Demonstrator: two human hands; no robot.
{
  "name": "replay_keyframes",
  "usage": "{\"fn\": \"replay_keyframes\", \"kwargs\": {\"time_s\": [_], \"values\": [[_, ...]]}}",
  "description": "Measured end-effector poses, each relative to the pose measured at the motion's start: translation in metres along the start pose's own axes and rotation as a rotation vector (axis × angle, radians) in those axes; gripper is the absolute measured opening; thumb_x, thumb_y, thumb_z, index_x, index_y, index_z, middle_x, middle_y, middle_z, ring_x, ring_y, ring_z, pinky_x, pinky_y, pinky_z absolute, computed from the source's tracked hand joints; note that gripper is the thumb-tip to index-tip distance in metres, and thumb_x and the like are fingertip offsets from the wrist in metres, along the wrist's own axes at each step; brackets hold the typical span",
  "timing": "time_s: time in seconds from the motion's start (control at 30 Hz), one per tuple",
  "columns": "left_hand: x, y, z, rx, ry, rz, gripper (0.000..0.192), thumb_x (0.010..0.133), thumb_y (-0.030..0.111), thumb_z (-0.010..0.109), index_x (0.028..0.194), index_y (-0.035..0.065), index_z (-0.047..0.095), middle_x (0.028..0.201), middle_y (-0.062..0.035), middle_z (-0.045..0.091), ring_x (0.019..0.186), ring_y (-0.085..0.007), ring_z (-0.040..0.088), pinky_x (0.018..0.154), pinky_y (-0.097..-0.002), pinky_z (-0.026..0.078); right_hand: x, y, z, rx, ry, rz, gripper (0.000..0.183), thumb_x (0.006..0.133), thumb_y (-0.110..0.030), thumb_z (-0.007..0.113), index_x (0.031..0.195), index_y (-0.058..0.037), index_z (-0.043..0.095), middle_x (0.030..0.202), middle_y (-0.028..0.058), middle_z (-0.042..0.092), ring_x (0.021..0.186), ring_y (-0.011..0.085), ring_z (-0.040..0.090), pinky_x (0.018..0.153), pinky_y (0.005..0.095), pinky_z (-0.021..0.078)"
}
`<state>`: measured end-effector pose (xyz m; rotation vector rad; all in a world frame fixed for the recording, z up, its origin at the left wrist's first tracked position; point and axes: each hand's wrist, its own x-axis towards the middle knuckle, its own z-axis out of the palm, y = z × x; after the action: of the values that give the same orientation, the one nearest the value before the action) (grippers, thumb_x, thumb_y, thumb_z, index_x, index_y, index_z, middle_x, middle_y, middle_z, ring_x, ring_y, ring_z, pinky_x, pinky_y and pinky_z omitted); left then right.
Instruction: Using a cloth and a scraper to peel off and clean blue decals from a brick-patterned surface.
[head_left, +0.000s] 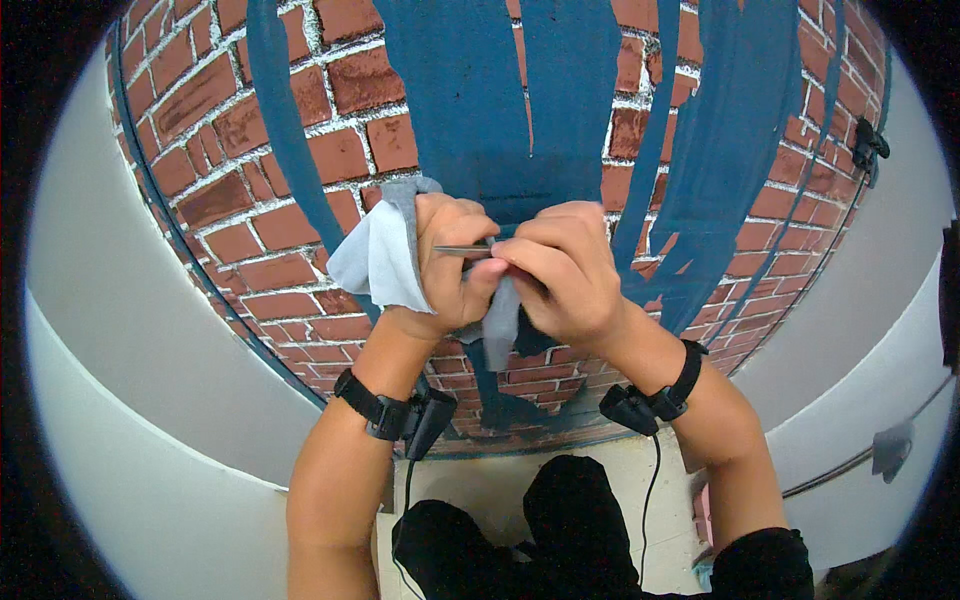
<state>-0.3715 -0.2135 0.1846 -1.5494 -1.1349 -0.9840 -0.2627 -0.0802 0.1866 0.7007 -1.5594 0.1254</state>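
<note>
My left hand (454, 262) is wrapped around a folded grey-and-white cloth (379, 259), whose loose corner sticks out to the left. Between the thumb and fingers of my right hand (566, 270) is a slim, pointed metal tool (459, 249). Its tip points left, across the fingers of my left hand; its other end is hidden in my grip, so its exact kind cannot be told. A blurred grey strip (500, 330), apparently cloth, hangs between the two hands. Both hands nearly touch, thumbs facing each other.
Behind my hands spreads a brick-patterned surface (367, 75) with broad blue patches (465, 90). A small black object (870, 146) sits at its right edge. Black wrist straps carry devices (431, 424) with cables. Below are my black-clad knees (577, 495) and a pale floor (487, 480).
</note>
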Motion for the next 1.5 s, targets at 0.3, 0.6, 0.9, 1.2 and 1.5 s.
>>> {"fn": "replay_keyframes", "kwargs": {"time_s": [0.3,0.6,0.9,1.2,1.5], "values": [[-0.004,0.003,0.002,-0.067,0.056,-0.048,0.011,0.091,0.018,0.054,0.085,0.0085,0.055,0.083,-0.0104,0.058,0.077,-0.0295,0.054,0.072,-0.041,0.042,0.04,0.03,-0.024,-0.273,-0.012,0.006,0.022,0.071,-0.002,0.077,0.092,-0.0051,0.069,0.08,0.0056,0.061,0.073,0.0234,0.056,0.062,0.0356,0.0411],[-0.005,0.003,0.002,-0.011,0.062,-0.018,0.012,0.09,0.019,0.057,0.087,0.0089,0.054,0.084,-0.0103,0.059,0.077,-0.029,0.054,0.072,-0.0403,0.043,0.044,0.03,-0.023,-0.497,-0.164,-0.153,0.015,0.077,-0.01,0.064,0.091,-0.0045,0.064,0.084,0.0058,0.059,0.071,0.0212,0.055,0.061,0.0343,0.039],[-0.01,0.002,0.003,0.016,0.078,-0.012,0.013,0.09,0.022,0.057,0.09,0.0093,0.054,0.087,-0.0115,0.059,0.08,-0.0307,0.055,0.075,-0.0423,0.044,0.05,0.03,-0.018,-0.342,-0.01,0.077,0.017,0.078,-0.005,0.069,0.094,-0.0049,0.062,0.088,0.0088,0.061,0.075,0.0253,0.058,0.065,0.0364,0.0444],[-0.01,0.005,0.004,0.006,0.041,-0.051,0.016,0.092,0.025,0.055,0.09,0.0092,0.054,0.09,-0.0127,0.059,0.082,-0.0325,0.055,0.078,-0.0433,0.044,0.044,0.029,-0.025,-0.434,-0.129,-0.148,0.02,0.074,-0.007,0.068,0.094,-0.0049,0.066,0.086,0.0065,0.061,0.075,0.0235,0.058,0.066,0.0358,0.0432],[-0.011,0.003,0.005,0.015,0.057,-0.031,0.016,0.091,0.025,0.056,0.092,0.0089,0.054,0.09,-0.0128,0.058,0.081,-0.0323,0.054,0.078,-0.0437,0.044,0.046,0.025,-0.013,-0.664,-0.222,-0.039,0.012,0.079,-0.01,0.065,0.089,-0.0067,0.061,0.087,0.0066,0.057,0.079,0.023,0.055,0.07,0.0351,0.0392]]}}
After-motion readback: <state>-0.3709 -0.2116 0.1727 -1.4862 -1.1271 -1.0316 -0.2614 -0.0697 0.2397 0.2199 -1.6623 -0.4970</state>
